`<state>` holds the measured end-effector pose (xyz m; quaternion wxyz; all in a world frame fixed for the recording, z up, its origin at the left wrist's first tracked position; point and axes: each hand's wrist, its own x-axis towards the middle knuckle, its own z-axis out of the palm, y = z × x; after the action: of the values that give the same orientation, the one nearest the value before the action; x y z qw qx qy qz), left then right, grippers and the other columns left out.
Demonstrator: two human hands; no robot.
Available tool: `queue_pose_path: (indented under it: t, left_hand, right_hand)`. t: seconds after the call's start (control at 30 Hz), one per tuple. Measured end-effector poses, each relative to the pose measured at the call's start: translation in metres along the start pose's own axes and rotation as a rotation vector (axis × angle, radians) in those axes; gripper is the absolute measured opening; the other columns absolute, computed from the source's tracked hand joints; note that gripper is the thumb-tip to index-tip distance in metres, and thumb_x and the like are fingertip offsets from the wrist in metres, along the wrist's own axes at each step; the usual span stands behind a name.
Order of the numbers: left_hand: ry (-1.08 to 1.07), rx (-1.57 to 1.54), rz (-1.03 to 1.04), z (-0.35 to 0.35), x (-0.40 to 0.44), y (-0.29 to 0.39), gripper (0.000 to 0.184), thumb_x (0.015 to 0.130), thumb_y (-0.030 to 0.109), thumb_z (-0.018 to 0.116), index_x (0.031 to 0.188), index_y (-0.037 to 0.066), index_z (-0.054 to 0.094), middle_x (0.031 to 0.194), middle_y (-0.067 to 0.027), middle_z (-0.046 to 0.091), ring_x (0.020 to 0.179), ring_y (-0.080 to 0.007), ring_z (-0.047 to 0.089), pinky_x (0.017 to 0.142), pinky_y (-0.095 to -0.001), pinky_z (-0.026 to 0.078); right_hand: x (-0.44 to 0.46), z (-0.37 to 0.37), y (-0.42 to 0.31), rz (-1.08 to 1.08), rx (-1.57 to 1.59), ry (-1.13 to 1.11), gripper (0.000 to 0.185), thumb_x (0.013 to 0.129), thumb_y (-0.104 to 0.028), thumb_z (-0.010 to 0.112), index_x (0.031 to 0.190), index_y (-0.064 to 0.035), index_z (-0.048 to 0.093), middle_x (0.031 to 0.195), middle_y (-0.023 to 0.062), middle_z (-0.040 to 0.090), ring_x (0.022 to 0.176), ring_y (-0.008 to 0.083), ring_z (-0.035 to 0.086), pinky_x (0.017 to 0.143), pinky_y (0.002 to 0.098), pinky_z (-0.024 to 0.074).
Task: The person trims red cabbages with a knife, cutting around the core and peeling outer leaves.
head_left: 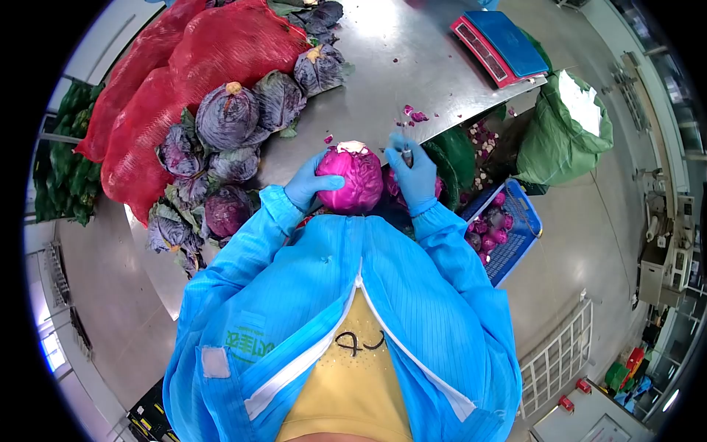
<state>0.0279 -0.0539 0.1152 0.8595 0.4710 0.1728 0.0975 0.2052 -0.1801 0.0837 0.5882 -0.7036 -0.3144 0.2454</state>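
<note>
My left hand (313, 184), in a blue glove, is closed around the left side of a peeled red cabbage (357, 184). Its pale cut stem end faces up, and its leaves are bright purple. To the right of the cabbage, my gloved right hand (414, 173) is curled around a small dark tool (407, 157); its fingers are blurred and most of the tool is hidden. That hand is apart from the cabbage. Below and behind it, more purple cabbage (394, 188) shows in part. Untrimmed red cabbages (228, 116) with dull outer leaves lie to the left.
Red mesh sacks (221, 44) fill the back left of the metal table (375, 66). A blue-topped red scale (501, 48) sits at the back right. Purple scraps (418, 116) lie nearby. A blue crate (526, 228) of purple pieces and a green sack (563, 140) stand right.
</note>
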Motion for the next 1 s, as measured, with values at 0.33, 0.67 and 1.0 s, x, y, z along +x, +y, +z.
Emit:
queue_pose_path:
  t: [0.33, 0.67, 1.0]
  left_hand:
    - [0.027, -0.283, -0.065, 0.002, -0.021, 0.002, 0.086, 0.07, 0.036, 0.074, 0.137, 0.004, 0.031, 0.13, -0.0142, 0.046, 0.117, -0.027, 0.049, 0.1, -0.0401, 0.039]
    - [-0.194, -0.374, -0.062, -0.009, -0.01, -0.018, 0.099, 0.066, 0.047, 0.072, 0.141, 0.006, 0.022, 0.14, -0.0158, 0.035, 0.126, -0.0295, 0.04, 0.107, -0.0449, 0.03]
    - [-0.166, -0.238, -0.077, -0.016, -0.001, -0.009, 0.098, 0.061, 0.04, 0.071, 0.14, 0.004, 0.025, 0.138, -0.0179, 0.037, 0.125, -0.0331, 0.041, 0.106, -0.0466, 0.031]
  right_hand:
    - [-0.038, 0.034, 0.005, 0.242, 0.788, -0.065, 0.033, 0.092, -0.031, 0.053, 0.105, -0.0017, 0.057, 0.091, 0.0035, 0.062, 0.08, 0.0111, 0.057, 0.074, 0.0253, 0.0453]
    - [-0.021, -0.022, -0.048, -0.441, -0.363, -0.033, 0.029, 0.091, -0.033, 0.052, 0.088, -0.0045, 0.059, 0.075, 0.0141, 0.059, 0.064, 0.0314, 0.059, 0.056, 0.0339, 0.0462]
    - [-0.017, -0.032, -0.083, -0.542, -0.605, -0.339, 0.03, 0.09, -0.038, 0.049, 0.078, -0.0111, 0.051, 0.062, 0.0106, 0.052, 0.056, 0.0294, 0.055, 0.047, 0.0389, 0.0392]
